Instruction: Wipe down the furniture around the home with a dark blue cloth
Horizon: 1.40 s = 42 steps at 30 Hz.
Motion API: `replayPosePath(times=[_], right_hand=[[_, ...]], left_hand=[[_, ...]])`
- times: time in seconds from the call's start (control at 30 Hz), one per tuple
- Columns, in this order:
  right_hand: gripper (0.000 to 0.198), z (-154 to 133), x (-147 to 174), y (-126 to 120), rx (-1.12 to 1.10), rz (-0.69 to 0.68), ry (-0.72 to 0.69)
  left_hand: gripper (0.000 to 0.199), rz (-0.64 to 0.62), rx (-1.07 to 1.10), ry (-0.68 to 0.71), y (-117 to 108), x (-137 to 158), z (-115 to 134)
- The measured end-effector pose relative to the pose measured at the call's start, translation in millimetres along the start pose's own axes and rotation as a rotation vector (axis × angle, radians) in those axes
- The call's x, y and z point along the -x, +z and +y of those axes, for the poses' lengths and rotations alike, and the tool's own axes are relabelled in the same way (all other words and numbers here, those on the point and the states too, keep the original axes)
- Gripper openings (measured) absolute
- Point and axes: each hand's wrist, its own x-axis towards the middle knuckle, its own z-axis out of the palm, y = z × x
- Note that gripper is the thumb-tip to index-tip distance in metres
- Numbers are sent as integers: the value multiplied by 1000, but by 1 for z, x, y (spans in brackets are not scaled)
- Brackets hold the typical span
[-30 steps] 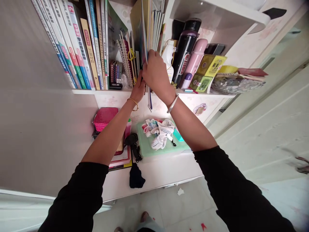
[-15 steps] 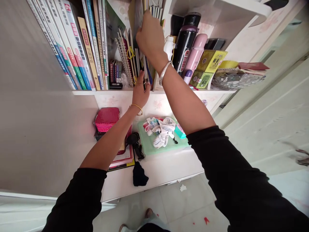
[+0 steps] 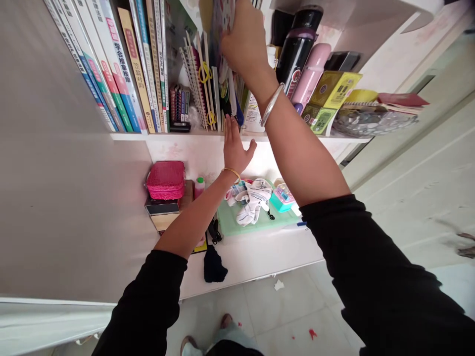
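Note:
My right hand (image 3: 248, 42) is closed at the upper shelf, around the edge of a thin flat patterned item (image 3: 224, 34) standing among the books; its lower part is partly covered, so its exact kind is unclear. Lower down, my left hand (image 3: 238, 148) is open, its fingers stretched up to the shelf edge and its thumb spread. The fingertips meet dark and blue things (image 3: 239, 116) that I cannot make out. Just left of them stand spiral notebooks (image 3: 196, 81) and yellow-handled scissors (image 3: 205, 73).
Tall books (image 3: 118, 69) fill the shelf's left. A black bottle (image 3: 299, 49), a pink bottle (image 3: 310, 71) and yellow boxes (image 3: 336, 91) stand right. Below are a pink case (image 3: 166, 180), a green lid (image 3: 232, 225) under crumpled cloth (image 3: 254, 200), and a black cloth (image 3: 214, 265).
My left hand has moved right and down, and its fingers have straightened. My right hand has risen slightly, and the patterned item now shows beside it. The view has shifted a little.

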Motion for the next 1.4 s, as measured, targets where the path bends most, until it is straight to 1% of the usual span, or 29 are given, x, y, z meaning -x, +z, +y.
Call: replayPosePath(times=[0.07, 0.13, 0.2, 0.27, 0.4, 0.5, 0.57, 0.63, 0.73, 0.83, 0.87, 0.93, 1.0, 1.03, 1.13, 1.23, 1.33, 1.4], right_hand=[[40, -4, 6, -1, 88, 13, 53], [41, -6, 12, -3, 132, 8, 45], [45, -3, 16, -6, 108, 6, 44], [47, 3, 19, -9, 57, 34, 60], [50, 13, 25, -8, 25, 114, 88], [55, 11, 33, 2, 5, 130, 83], [57, 8, 39, 11, -18, 126, 71], [56, 7, 44, 20, 15, 125, 83], [50, 10, 46, 33, 69, 176, 106], [45, 15, 43, 49, -3, 230, 108], [44, 16, 42, 55, -31, 232, 113], [44, 17, 42, 65, -50, 233, 124], [49, 16, 46, 70, 0, 219, 91], [53, 16, 50, 70, 38, 210, 65], [59, 15, 64, 63, 125, 175, -16], [55, 19, 69, 60, 99, 206, -41], [49, 28, 62, 68, 31, 222, -22], [45, 32, 55, 75, 25, 225, -10]], left_hand=[[88, -6, -12, -8, -4, 0, 1], [88, -9, 6, -26, -9, 0, 3], [86, -14, 39, -37, -15, 1, 7], [86, -19, 50, -38, -18, 2, 10], [93, -18, -26, -9, -15, 2, 10], [98, 6, -54, 20, -9, 2, 5], [95, 15, -48, 32, -7, 1, 0], [91, 3, -39, 37, -7, 0, -4], [86, -20, -34, 41, -16, 1, -11], [77, -36, -8, 43, -31, 4, -19], [74, -27, 14, 27, -36, 5, -22], [70, 39, 69, -37, -44, 6, -25], [73, 119, 101, -87, -50, 5, -23], [76, 131, 99, -83, -51, 4, -20], [82, 53, 34, 26, -50, -1, -7], [78, 17, -62, 109, -47, -2, 3], [82, 0, -129, 101, -47, -2, 3], [88, -47, -105, 60, -49, -5, -2]])
